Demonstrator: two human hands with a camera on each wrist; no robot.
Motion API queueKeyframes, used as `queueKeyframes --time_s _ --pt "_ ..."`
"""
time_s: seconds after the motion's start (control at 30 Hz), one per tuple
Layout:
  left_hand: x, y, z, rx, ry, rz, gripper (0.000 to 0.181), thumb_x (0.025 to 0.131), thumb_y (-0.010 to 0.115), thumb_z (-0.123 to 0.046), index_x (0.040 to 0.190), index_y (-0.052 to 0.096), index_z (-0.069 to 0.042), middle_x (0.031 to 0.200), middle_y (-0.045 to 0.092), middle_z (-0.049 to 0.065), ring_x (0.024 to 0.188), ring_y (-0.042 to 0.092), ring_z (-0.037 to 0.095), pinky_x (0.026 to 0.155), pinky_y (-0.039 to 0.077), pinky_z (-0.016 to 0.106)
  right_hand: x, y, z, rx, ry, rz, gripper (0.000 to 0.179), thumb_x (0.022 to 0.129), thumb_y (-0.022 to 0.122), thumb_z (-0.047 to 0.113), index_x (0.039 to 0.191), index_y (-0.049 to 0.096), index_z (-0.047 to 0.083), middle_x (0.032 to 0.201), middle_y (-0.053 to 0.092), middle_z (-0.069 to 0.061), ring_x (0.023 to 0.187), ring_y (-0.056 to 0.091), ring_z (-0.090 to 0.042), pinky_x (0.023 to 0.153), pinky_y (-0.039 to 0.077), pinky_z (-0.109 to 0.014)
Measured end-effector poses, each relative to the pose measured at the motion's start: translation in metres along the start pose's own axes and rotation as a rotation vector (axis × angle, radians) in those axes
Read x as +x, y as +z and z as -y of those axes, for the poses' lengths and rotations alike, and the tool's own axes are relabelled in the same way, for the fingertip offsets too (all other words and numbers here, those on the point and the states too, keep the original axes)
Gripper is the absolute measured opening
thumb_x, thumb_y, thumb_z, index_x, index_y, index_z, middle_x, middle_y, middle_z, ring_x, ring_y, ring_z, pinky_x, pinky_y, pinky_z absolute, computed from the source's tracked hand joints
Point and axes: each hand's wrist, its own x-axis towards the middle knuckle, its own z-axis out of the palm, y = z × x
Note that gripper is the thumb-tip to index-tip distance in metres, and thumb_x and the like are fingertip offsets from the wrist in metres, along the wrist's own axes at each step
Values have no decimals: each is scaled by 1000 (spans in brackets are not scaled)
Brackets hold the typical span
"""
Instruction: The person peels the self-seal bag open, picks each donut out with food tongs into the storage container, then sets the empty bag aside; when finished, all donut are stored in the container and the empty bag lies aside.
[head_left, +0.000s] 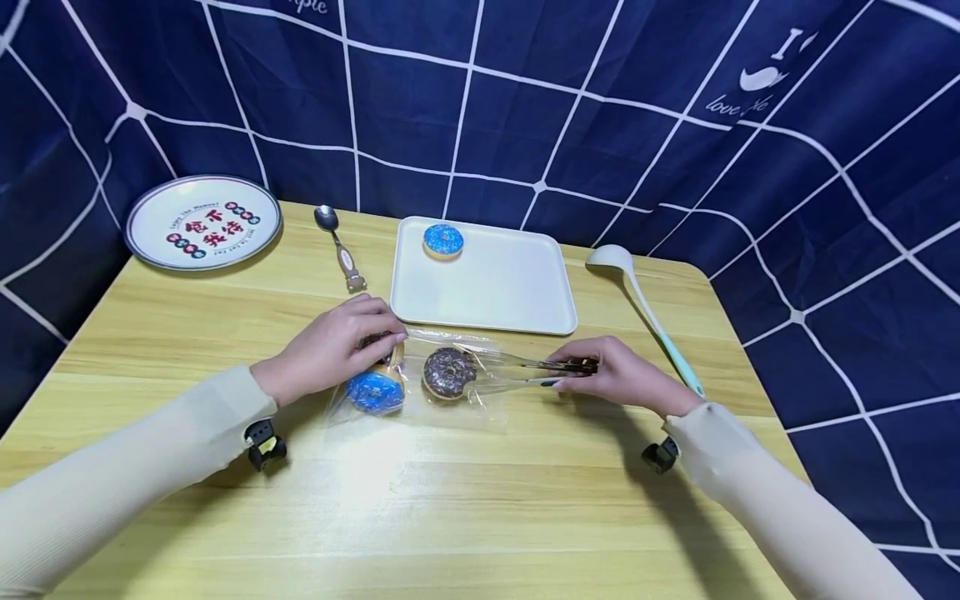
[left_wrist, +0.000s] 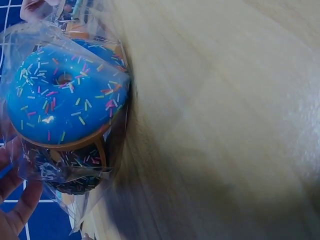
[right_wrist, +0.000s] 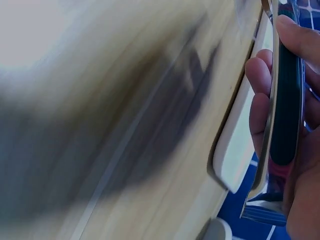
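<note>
My left hand (head_left: 333, 343) grips the left part of a clear plastic bag (head_left: 486, 410), over the doughnuts inside it. A blue doughnut with sprinkles (head_left: 375, 392) lies there, and the left wrist view shows a dark-iced doughnut (left_wrist: 77, 184) under it. Further right in the bag is a chocolate-iced doughnut (head_left: 450, 372). My right hand (head_left: 622, 377) holds metal tongs (right_wrist: 286, 110) by their dark handles, thumb on one side and fingers on the other. The tongs' tips reach into the bag's right side, at the chocolate doughnut's edge; whether they pinch it I cannot tell.
Behind the bag sits a white tray (head_left: 510, 279) bearing another blue doughnut (head_left: 443, 241). A spoon (head_left: 341, 246) and a printed oval plate (head_left: 161, 221) are at the back left. On the right lies a ladle (head_left: 651, 312). Dark blue checked cloth (head_left: 420, 100) surrounds the table.
</note>
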Motion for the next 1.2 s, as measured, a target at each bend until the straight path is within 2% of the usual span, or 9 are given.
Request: queueKeyframes --time_s 0.3,0.7,0.87,1.03,1.2 --pt "1 1 0 0 -4 7 16 104 66 -18 110 79 -11 107 74 2 102 66 17 91 58 41 -27 -12 -13 -35 24 -58 28 89 84 18 115 78 8 93 79 3 67 55 -2 58 49 -23" --pt "2 2 2 7 7 0 17 105 65 -19 110 79 -11 104 73 0 99 64 15 88 56 39 -54 -31 -34 -8 70 -147 26 91 81 11 117 77 7 100 80 -4 77 64 0 66 54 -21" --pt "3 2 1 2 12 -1 17 104 66 -19 110 79 -11 104 73 0 99 64 15 89 56 39 -52 -40 -41 -24 132 -217 27 91 82 12 117 78 6 99 80 -1 79 63 2 69 53 -17" --pt "4 2 1 2 13 3 17 105 66 -19 110 79 -11 105 73 1 100 64 16 90 56 40 -44 -42 -47 -51 195 -270 29 94 80 19 120 77 7 104 77 -8 78 60 0 68 52 -18" --pt "1 2 1 -5 11 -3 17 104 66 -18 111 79 -11 107 74 1 101 65 16 90 57 41 -24 -36 -51 -118 183 -353 29 97 77 21 122 75 6 106 75 -14 75 55 -2 65 48 -18"
